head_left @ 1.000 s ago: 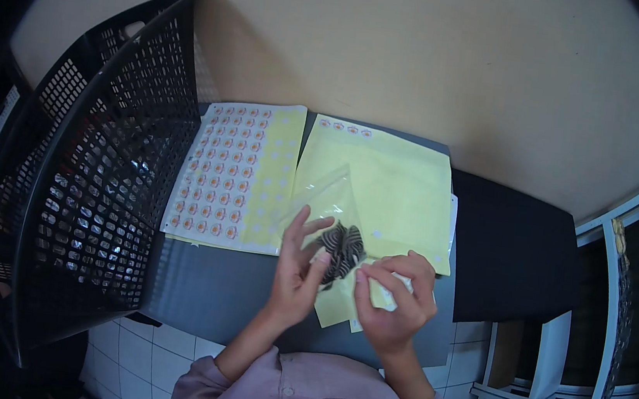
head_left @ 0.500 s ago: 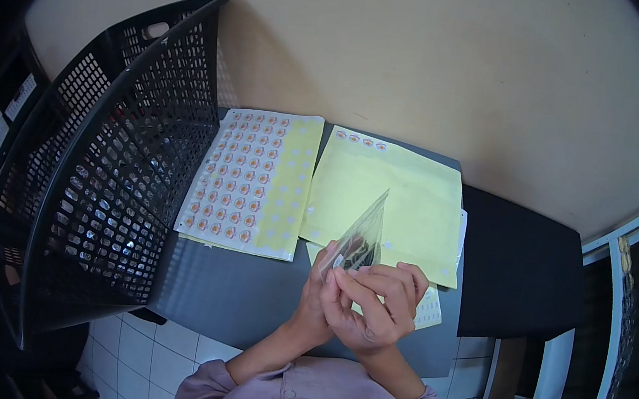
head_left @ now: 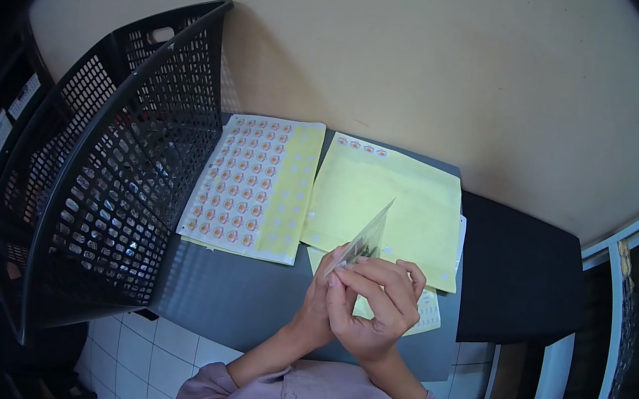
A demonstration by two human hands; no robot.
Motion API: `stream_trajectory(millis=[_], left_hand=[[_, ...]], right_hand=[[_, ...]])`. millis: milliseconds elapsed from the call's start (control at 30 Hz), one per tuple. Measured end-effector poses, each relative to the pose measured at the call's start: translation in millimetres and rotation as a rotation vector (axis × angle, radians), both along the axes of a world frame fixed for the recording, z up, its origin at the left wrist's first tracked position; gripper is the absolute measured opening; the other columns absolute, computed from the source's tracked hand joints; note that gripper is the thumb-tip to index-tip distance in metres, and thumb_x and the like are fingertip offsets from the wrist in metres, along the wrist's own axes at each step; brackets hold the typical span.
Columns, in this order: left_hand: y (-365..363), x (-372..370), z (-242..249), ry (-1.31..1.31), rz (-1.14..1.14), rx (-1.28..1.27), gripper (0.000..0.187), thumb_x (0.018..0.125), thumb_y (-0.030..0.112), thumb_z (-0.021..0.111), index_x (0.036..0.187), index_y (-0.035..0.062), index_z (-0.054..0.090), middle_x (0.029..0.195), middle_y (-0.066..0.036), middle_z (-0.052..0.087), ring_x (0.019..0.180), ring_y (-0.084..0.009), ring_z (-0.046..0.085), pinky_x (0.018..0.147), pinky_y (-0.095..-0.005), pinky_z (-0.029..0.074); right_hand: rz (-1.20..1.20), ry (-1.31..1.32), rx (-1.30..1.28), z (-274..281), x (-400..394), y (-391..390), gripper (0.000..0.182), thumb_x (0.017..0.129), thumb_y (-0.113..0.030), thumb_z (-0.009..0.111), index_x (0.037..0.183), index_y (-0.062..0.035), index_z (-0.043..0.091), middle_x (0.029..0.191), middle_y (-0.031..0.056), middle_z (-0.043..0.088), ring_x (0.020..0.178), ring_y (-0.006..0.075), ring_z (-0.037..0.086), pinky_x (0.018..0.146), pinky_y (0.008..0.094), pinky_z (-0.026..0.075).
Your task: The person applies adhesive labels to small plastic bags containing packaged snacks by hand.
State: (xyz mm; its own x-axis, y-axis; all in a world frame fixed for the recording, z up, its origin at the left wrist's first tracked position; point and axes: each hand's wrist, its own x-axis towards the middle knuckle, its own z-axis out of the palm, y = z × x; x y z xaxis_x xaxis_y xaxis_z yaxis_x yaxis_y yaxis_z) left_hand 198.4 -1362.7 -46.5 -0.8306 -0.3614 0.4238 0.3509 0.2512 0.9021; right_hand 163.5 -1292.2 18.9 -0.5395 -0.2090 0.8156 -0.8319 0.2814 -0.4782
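Note:
Between my hands a small clear plastic pouch (head_left: 367, 239) with dark contents points up and away from me, tilted nearly edge-on. My left hand (head_left: 317, 300) grips it from the left and beneath, its fingers partly hidden. My right hand (head_left: 379, 303) pinches the pouch's near end between thumb and fingers. Beyond the hands lies a yellow backing sheet (head_left: 389, 207) with a few round stickers left along its top edge. To its left is a sheet of round orange-and-white stickers (head_left: 239, 183), partly peeled down to yellow on its right side.
A large black plastic basket (head_left: 116, 170) holding shiny clear packs stands at the left. The grey tabletop (head_left: 247, 293) carries the sheets, with another sticker sheet (head_left: 426, 312) partly under the yellow one. A black-covered surface (head_left: 518, 275) adjoins on the right; a wall rises behind.
The pouch has turned more edge-on and its tip sits slightly lower. Both hands keep their hold on it, and the view has shifted a little.

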Motion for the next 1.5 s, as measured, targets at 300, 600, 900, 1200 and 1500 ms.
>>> stream_trajectory(millis=[300,600,900,1200,1500], left_hand=[[-5.1,0.4,-2.0,-0.003,-0.063,-0.226,0.049,0.086,0.008,0.040,0.128,-0.0015,0.016,0.118,-0.020,0.041,0.106,-0.0281,0.046,0.087,-0.0364,0.041],[-4.4,-7.4,-4.6,0.023,-0.078,-0.285,0.061,0.082,-0.003,0.044,0.130,0.0000,0.007,0.119,-0.022,0.039,0.107,-0.0293,0.046,0.083,-0.0355,0.044],[-0.8,-13.1,-10.2,0.059,-0.108,-0.102,0.062,0.083,-0.003,0.042,0.131,0.0015,0.003,0.122,-0.021,0.037,0.110,-0.0284,0.043,0.085,-0.0352,0.043],[-18.0,-23.1,-17.8,-0.057,-0.150,0.285,0.067,0.082,-0.005,0.038,0.133,0.0089,-0.004,0.125,-0.021,0.035,0.112,-0.0262,0.042,0.087,-0.0320,0.041],[-55.1,-80.2,-68.0,-0.246,-0.194,0.874,0.052,0.081,-0.006,0.038,0.129,0.0039,0.021,0.122,-0.017,0.044,0.103,-0.0204,0.050,0.083,-0.0302,0.045]], right_hand=[[-0.040,0.028,0.057,-6.8,2.0,0.1,0.017,0.058,-0.011,0.071,0.074,-0.0120,0.065,0.077,-0.0010,0.061,0.075,0.0156,0.058,0.078,0.0316,0.034],[-0.030,0.071,0.133,-20.6,-0.2,1.8,0.029,0.059,-0.024,0.071,0.085,-0.0122,0.067,0.086,0.0019,0.058,0.082,0.0207,0.052,0.078,0.0348,0.034],[-0.053,0.081,0.167,-20.6,-15.4,9.2,0.031,0.059,-0.028,0.070,0.085,-0.0110,0.067,0.089,0.0047,0.057,0.084,0.0245,0.048,0.078,0.0350,0.035],[0.129,-0.394,0.046,-60.8,-122.5,12.4,0.017,0.072,-0.010,0.062,0.087,-0.0026,0.063,0.090,0.0127,0.057,0.082,0.0257,0.055,0.072,0.0329,0.043],[0.002,-0.327,0.468,-129.5,-259.0,-29.0,0.044,0.075,-0.020,0.060,0.113,-0.0017,0.046,0.111,0.0193,0.050,0.103,0.0328,0.049,0.088,0.0387,0.039]])
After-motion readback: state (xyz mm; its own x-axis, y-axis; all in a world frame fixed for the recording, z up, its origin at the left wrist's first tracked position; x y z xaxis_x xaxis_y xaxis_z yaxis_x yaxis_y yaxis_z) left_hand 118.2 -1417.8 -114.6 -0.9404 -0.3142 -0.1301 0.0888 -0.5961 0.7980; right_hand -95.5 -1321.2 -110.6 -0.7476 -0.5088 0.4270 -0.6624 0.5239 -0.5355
